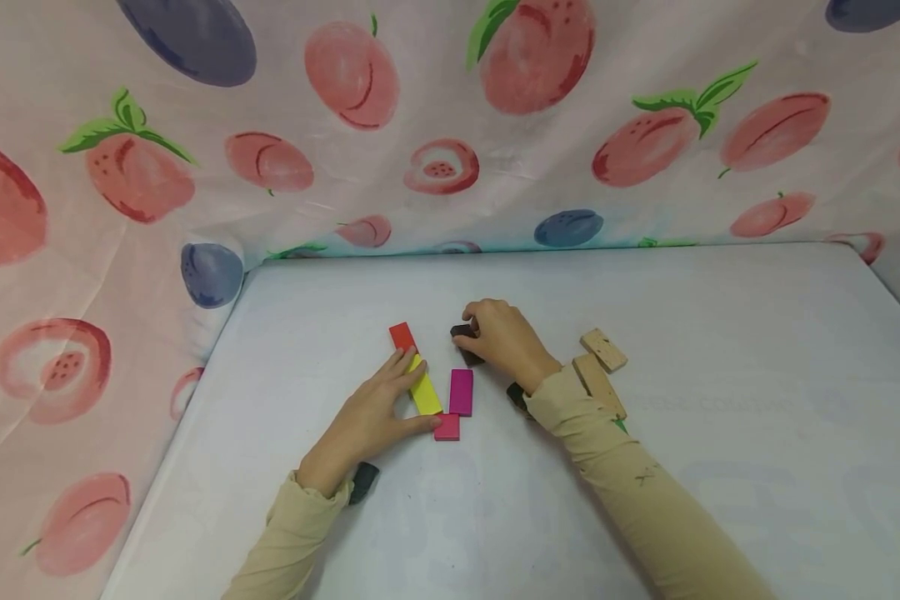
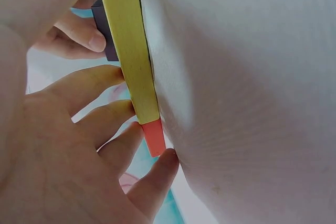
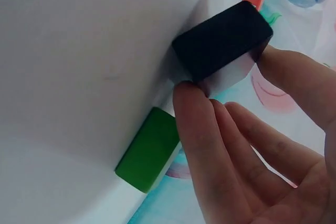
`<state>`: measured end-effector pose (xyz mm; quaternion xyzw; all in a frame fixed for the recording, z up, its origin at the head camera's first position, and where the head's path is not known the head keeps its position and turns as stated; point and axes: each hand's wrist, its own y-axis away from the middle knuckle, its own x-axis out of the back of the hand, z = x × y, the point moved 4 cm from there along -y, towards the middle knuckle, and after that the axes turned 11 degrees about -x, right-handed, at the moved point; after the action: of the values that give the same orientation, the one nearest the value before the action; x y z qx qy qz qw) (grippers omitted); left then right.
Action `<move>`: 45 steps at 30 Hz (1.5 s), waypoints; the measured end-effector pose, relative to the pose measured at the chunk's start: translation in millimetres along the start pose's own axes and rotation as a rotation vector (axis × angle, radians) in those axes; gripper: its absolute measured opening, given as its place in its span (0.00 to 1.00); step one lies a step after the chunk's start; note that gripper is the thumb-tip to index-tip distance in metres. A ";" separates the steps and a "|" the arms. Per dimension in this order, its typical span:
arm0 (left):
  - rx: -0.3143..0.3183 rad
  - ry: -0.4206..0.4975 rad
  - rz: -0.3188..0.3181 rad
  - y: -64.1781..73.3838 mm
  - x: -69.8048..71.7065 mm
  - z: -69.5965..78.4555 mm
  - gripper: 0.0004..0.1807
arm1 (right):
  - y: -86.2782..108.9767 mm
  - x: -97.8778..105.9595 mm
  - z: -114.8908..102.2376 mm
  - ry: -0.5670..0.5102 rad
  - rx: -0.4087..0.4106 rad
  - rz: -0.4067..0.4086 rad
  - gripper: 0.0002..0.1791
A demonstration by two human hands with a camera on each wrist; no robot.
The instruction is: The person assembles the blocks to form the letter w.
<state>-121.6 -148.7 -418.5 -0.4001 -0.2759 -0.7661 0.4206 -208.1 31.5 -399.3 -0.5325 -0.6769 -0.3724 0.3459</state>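
My left hand (image 1: 371, 421) rests along a row of blocks, fingers spread and fairly straight. Its fingertips touch the yellow block (image 1: 425, 392) and reach the orange-red block (image 1: 402, 336) at the far end. At the near end its thumb touches a pinkish-red block (image 1: 447, 427). Further right, my right hand (image 1: 512, 337) pinches a black block (image 1: 470, 356) between thumb and fingers; the right wrist view shows this black block (image 3: 223, 40) close up. A magenta block (image 1: 461, 392) lies beside the yellow one, nearer me than the black block.
Under the left wrist sits a dark block (image 1: 363, 482). A dark green block (image 1: 517, 395) is partly hidden by the right wrist. Two wooden blocks (image 1: 603, 350) lie right of that arm, with a green bit (image 1: 621, 426) near the sleeve. A fruit-print cloth (image 1: 435, 100) hangs behind the white table (image 1: 720, 500).
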 end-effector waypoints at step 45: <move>-0.012 0.011 0.010 1.8 1.2 1.4 0.48 | -0.8 -0.4 0.3 -0.061 -0.038 -0.007 0.13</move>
<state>-119.9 -149.0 -416.6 -0.3996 -0.2672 -0.7678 0.4235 -208.8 31.5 -399.8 -0.5477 -0.6818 -0.3701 0.3134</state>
